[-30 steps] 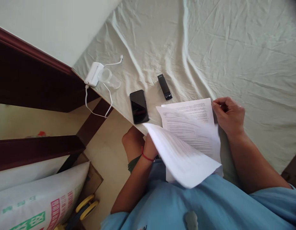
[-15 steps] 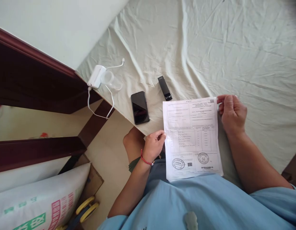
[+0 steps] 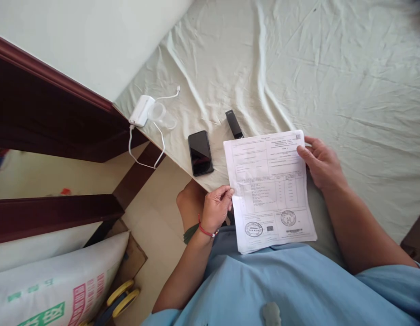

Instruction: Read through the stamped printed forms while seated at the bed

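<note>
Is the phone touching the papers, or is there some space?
Apart. The head view shows a strip of cloth between the phone and the papers.

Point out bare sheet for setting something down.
Widest: sheet beyond the papers and right hand. Smaller: between clear container and black device, beyond the phone. Crowded: left edge, where white adapter, cable and clear container cluster; near edge, with papers, phone and left hand.

A pale wall (image 3: 94,36) meets dark red-brown wooden furniture (image 3: 43,104); the floor (image 3: 153,194) is cream, the light soft.
</note>
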`<state>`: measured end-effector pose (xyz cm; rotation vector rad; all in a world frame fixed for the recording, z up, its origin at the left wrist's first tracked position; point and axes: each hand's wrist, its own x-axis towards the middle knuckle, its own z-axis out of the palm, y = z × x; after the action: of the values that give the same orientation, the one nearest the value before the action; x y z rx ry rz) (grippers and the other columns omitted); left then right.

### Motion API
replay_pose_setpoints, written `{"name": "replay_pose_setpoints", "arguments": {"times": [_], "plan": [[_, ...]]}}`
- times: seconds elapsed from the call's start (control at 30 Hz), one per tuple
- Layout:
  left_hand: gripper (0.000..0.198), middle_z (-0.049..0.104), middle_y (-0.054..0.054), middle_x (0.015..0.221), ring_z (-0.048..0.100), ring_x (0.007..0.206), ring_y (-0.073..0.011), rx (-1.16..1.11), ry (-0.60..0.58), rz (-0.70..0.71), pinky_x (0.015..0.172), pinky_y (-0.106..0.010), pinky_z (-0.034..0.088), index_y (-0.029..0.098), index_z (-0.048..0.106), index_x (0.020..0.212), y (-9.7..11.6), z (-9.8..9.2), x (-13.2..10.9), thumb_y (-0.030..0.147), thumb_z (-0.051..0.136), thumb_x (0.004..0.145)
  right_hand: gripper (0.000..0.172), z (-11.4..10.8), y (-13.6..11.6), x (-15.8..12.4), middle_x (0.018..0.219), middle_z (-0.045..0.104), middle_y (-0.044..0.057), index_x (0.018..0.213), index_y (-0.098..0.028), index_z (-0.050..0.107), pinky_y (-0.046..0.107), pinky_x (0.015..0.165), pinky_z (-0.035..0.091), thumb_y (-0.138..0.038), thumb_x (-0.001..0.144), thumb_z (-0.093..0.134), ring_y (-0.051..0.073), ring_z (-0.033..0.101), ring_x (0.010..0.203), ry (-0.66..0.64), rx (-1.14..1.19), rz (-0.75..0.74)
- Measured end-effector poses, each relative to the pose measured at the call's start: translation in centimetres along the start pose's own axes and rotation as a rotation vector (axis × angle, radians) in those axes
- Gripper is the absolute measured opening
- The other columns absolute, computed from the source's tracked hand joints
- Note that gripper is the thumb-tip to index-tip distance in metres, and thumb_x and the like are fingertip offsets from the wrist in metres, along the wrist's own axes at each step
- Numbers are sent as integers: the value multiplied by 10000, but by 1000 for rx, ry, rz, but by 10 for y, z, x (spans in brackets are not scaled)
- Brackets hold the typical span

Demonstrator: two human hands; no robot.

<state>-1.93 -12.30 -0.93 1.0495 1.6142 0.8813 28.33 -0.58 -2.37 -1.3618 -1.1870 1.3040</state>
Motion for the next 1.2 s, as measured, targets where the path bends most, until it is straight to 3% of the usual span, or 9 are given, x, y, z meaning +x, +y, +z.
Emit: {"name": "replay_pose_setpoints", "arguments": {"times": [0.13, 0.27, 0.4, 0.53, 0.67, 0.77, 0.93, 1.1, 1.2], "plan": [[358, 517, 45, 539, 437, 470, -73, -81, 30, -30, 496, -219, 330, 176, 747, 849, -3, 2, 2, 531, 721, 887, 421, 3, -3, -6, 1051, 840, 78, 1177, -259, 786, 456, 734, 681, -596, 925, 782, 310, 814, 901, -170, 183, 116], [408, 534, 38, 560, 452, 485, -88, -72, -7, -75, 505, -233, 346, 173, 746, 889, 1, 3, 2, 581, 729, 874, 371, 3, 1, -7, 990, 839, 57, 1132, -260, 806, 438, 703, 682, -563, 916, 812, 302, 813, 873, -163, 215, 128], [435, 592, 9, 633, 532, 611, -123, 58, -25, 31, 622, -259, 432, 183, 752, 969, 8, -1, 9, 599, 623, 980, 350, 3, 3, -7, 995, 840, 48, 1119, -276, 814, 435, 720, 685, -563, 920, 813, 301, 814, 890, -120, 204, 91], [507, 762, -72, 1001, 658, 879, -175, 53, 72, 200, 833, -314, 529, 205, 750, 1192, 21, 1, 29, 636, 537, 1033, 355, 3, 1, -8, 1018, 844, 58, 1119, -276, 818, 450, 763, 696, -566, 913, 816, 321, 814, 960, -110, 218, 83], [544, 770, -101, 1211, 691, 1105, -208, -105, 121, 249, 1007, -343, 549, 222, 710, 1260, 32, 15, 52, 682, 570, 1006, 378, 2, 0, -7, 1011, 845, 66, 1136, -278, 817, 475, 783, 702, -585, 916, 799, 337, 815, 997, -77, 181, 78], [517, 776, -98, 1168, 702, 1080, -208, -189, 88, 231, 984, -322, 556, 208, 712, 1178, 33, 26, 63, 675, 574, 1006, 388, 1, 1, -6, 984, 842, 60, 1136, -279, 812, 501, 755, 704, -602, 924, 775, 344, 817, 969, -62, 132, 76], [479, 743, -44, 862, 654, 839, -177, -10, 137, 187, 794, -280, 521, 183, 725, 881, 29, 30, 70, 627, 598, 1010, 389, -1, -2, -6, 920, 829, 54, 1112, -273, 801, 472, 676, 693, -617, 937, 752, 324, 811, 873, -66, 75, 114], [498, 768, -79, 960, 693, 907, -198, -333, -42, 110, 861, -312, 559, 172, 745, 1029, 28, 31, 74, 651, 613, 995, 415, -6, -7, -5, 796, 774, 37, 1029, -267, 776, 431, 569, 649, -667, 960, 697, 283, 759, 715, -46, -128, 113], [441, 754, -63, 1000, 666, 897, -165, -353, 19, 115, 858, -285, 545, 184, 707, 1020, 25, 35, 76, 620, 642, 994, 433, -10, -10, -3, 767, 747, 45, 1032, -270, 767, 459, 589, 648, -684, 974, 658, 312, 757, 759, -73, -249, 66]]}}
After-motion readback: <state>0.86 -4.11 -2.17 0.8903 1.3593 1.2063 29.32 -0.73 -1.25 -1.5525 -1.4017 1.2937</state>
